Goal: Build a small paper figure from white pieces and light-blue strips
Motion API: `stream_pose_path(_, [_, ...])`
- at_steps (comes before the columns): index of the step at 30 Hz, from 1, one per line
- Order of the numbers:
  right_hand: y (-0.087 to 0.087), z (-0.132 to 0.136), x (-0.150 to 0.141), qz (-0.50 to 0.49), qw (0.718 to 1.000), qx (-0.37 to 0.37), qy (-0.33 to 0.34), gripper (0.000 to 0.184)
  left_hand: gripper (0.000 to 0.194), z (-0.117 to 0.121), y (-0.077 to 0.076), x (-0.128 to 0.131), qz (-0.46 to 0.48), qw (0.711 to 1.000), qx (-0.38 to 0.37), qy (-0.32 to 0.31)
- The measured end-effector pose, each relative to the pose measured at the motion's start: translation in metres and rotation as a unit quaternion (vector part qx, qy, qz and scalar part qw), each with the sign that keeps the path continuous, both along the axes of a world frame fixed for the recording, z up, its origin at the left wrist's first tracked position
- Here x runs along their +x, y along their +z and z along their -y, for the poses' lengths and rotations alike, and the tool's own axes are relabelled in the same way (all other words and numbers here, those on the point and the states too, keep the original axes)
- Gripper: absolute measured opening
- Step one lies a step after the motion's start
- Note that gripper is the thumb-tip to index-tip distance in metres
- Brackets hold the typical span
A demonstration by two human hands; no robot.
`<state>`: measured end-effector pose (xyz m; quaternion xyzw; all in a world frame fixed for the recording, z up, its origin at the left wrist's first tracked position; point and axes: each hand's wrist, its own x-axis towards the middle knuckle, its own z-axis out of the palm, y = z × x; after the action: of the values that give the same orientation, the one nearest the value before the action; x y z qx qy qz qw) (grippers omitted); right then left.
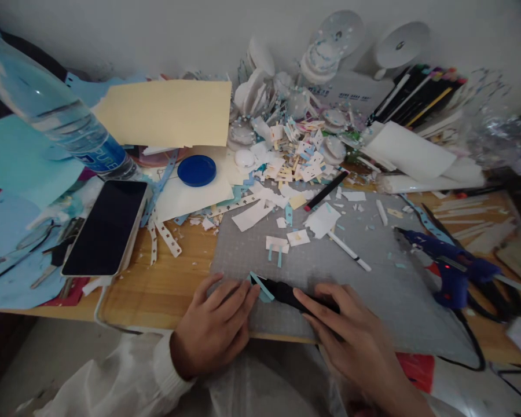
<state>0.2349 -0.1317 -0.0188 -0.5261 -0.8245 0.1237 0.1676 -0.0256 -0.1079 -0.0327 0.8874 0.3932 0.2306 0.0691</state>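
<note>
My right hand is closed around a black-handled craft knife, its tip pointing left. The thin metal blade meets a small folded piece of light-blue paper just above the front edge of the grey cutting mat. Bent and close together, the fingers of my left hand pin the left end of that paper; the thumb is mostly hidden. Beyond the hands lie a small white card with two blue strips and another small white card.
On the right rests a blue glue gun with its cord. A phone and a water bottle stand at left. Paper scraps pile up at the back, near a blue lid. A white pen lies on the mat.
</note>
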Motion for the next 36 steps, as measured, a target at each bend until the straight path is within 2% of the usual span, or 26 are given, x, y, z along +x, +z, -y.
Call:
stream_pose_path(5, [-0.002,-0.005,0.001,0.013,1.000,-0.001,0.005,0.046,0.052,0.000,0.000,-0.001,-0.024,1.000,-0.016,-0.010])
stream_pose_path(11, [-0.002,-0.008,0.000,0.020,1.000,0.000,0.014,0.049,0.048,-0.001,0.002,0.000,-0.055,0.998,-0.022,-0.021])
stream_pose_path(25, [-0.004,-0.010,-0.002,0.026,1.000,0.009,0.007,0.047,0.041,0.002,-0.003,-0.001,-0.043,0.999,0.002,-0.005])
stream_pose_path(36, [-0.017,-0.009,0.000,0.027,0.998,0.063,-0.006,0.046,0.038,0.002,-0.002,-0.001,-0.034,0.999,0.010,0.000])
